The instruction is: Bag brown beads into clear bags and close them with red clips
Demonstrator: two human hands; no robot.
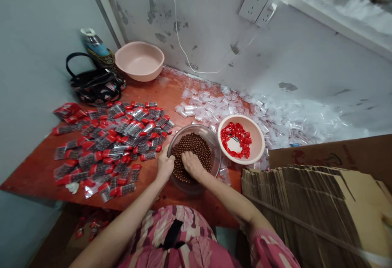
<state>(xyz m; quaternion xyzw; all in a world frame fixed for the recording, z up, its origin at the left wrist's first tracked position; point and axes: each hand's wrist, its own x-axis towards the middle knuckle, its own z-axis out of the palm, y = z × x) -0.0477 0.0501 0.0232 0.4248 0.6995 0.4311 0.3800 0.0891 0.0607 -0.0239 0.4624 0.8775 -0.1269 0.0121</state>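
A heap of small, round, copper-brown beads (pixel 199 143) is lying in a round, see-through bowl (pixel 217 160), which is resting near the front edge of the red surface (pixel 27 174). The right hand (pixel 192 164) is reaching into the beads, its fingers bunching close together and dipping among them; the fingertips are hiding, so whether they are pinching any beads cannot be told. The left hand (pixel 165 166) is gripping the bowl's left rim, apparently steadying it. The step in hand looks like gathering or stirring beads; lifting some out would call for closely cupped fingers and a steady bowl.

Just right of the bowl, a pale round basin (pixel 260 139) is holding glossy red plastic caps (pixel 245 140). Behind, small clear plastic containers (pixel 211 107) are spreading loosely. To the left, red-capped clear containers with dark contents (pixel 112 143) are lying in a broad pile, and flat brown cardboard pieces (pixel 309 207) are standing packed together at the right.
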